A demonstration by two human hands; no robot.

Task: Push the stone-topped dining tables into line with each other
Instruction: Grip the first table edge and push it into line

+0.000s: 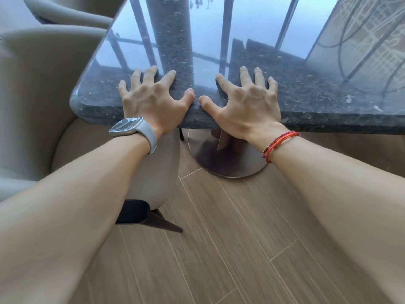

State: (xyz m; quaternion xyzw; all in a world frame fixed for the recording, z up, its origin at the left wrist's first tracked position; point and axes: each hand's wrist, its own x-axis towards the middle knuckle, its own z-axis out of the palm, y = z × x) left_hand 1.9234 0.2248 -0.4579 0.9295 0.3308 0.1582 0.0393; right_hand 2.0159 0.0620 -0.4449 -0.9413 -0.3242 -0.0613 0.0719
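Two hands on the stone: left hand and right hand sit side by side on the near edge of the table, close to its near-left corner, thumbs almost meeting. Fingers are spread and arched, tips pressing the top, palm heels against the rim, so nothing is gripped, just braced to shove. The slab stretches straight away from both palms and runs off right, so a push looks set to drive it forward; the left hand is nearer the corner. No second table in sight. A chair crowds that corner. The watch face shows nothing readable.
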